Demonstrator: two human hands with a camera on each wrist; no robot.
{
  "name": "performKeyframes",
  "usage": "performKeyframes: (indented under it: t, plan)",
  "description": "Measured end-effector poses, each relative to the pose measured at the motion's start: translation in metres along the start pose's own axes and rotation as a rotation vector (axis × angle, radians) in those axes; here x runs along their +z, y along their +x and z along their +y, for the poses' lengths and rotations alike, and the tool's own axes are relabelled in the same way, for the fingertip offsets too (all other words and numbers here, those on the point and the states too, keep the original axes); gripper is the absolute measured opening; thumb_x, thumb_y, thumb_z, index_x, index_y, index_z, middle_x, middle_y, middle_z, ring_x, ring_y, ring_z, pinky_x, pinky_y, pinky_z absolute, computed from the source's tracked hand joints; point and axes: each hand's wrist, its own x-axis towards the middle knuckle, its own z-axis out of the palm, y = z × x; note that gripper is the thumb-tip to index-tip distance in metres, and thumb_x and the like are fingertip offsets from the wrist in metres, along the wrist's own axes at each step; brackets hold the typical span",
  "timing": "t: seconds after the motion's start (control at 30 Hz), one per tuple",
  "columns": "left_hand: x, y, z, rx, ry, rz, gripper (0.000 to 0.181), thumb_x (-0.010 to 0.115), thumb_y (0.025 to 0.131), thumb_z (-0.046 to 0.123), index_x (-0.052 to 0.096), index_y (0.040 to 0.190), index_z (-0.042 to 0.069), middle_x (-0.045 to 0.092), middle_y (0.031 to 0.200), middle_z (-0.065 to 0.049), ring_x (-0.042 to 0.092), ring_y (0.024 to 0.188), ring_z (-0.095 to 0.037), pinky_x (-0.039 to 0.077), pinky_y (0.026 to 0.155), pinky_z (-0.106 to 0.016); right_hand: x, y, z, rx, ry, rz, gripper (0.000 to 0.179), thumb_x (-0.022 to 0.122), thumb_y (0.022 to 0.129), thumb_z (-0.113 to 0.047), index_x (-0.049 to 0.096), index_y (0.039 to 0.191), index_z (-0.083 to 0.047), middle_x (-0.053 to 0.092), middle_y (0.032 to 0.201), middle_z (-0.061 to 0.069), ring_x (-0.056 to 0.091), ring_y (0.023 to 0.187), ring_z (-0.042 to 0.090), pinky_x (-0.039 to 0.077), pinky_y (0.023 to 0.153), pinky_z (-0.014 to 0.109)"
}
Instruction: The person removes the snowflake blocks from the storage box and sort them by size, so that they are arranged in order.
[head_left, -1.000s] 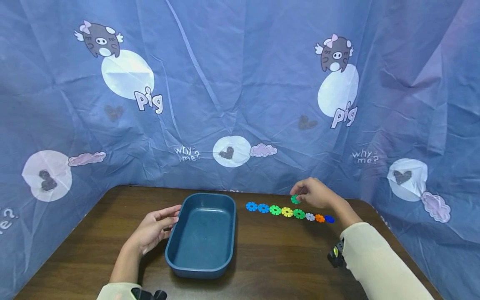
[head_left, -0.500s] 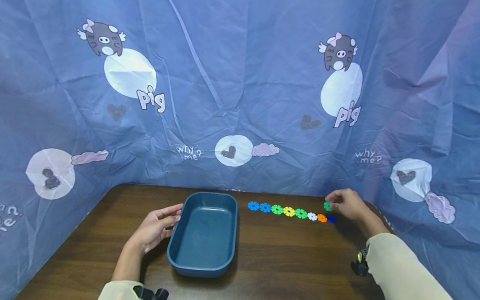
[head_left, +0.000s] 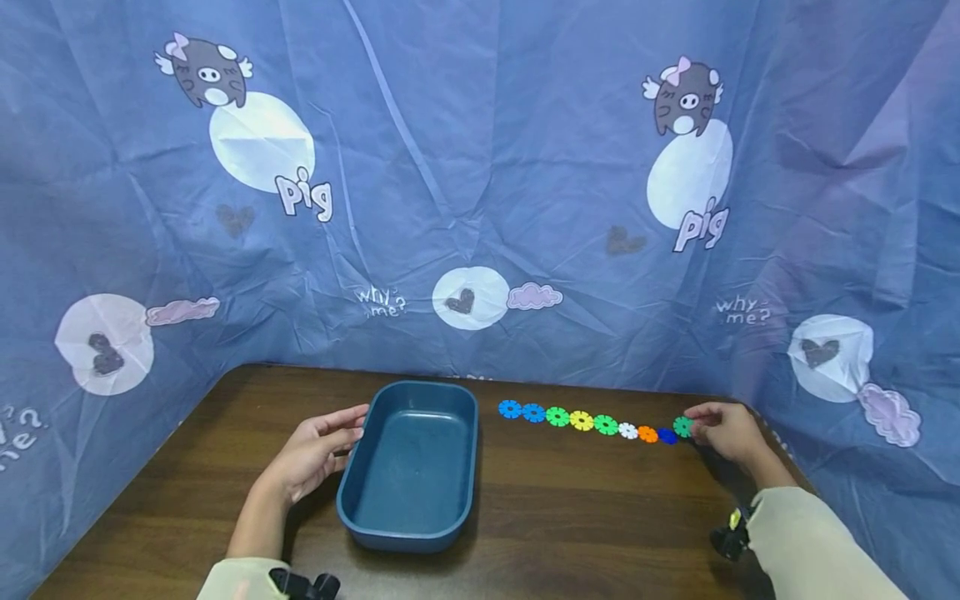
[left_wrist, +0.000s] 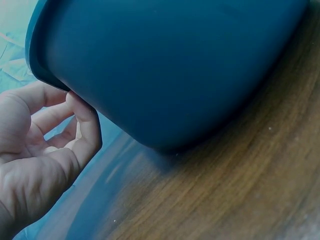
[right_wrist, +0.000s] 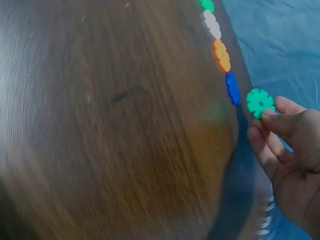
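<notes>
A row of several coloured snowflake discs (head_left: 581, 421) lies on the brown table (head_left: 585, 517), right of a dark blue tub (head_left: 411, 467). My right hand (head_left: 722, 432) pinches a green disc (head_left: 682, 427) at the row's right end, next to the dark blue disc (head_left: 667, 436). In the right wrist view the green disc (right_wrist: 260, 102) sits at my fingertips (right_wrist: 272, 114), beside the dark blue disc (right_wrist: 233, 88) and an orange one (right_wrist: 222, 55). My left hand (head_left: 313, 454) rests against the tub's left wall, fingers straight. In the left wrist view its fingers (left_wrist: 82, 120) touch the tub (left_wrist: 170, 65) under the rim.
A blue printed cloth (head_left: 480, 183) hangs behind and on both sides of the table. The table's right edge (head_left: 780, 454) runs close to my right hand. The tub holds nothing visible.
My right hand has carried the green disc to the right along the row and down to its right end. The left hand and the tub have stayed put.
</notes>
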Motion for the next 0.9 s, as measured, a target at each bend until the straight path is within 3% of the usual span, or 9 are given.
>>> performKeyframes:
  t: [0.23,0.9]
  plan:
    - [0.001,0.000,-0.001,0.002,0.000,0.006,0.059,0.062,0.102,0.010,0.039,0.154,-0.005,0.057,0.138,-0.017,0.065,0.110,-0.015,0.058,0.089,-0.039,0.006,-0.004,0.013,0.107,0.178,-0.004,0.028,0.061,0.096,0.010,0.058,0.120,0.024,0.072,0.099,0.025,0.070,0.077,0.013,0.060,0.069,0.029]
    - [-0.001,0.001,-0.001,0.000,0.001,0.010,0.059,0.063,0.102,0.011,0.040,0.154,-0.004,0.058,0.137,-0.016,0.065,0.109,-0.015,0.058,0.089,-0.039,0.007,-0.008,0.021,0.127,0.139,0.041,0.027,0.062,0.096,0.005,0.062,0.117,0.021,0.073,0.091,0.011,0.066,0.074,0.006,0.057,0.067,0.021]
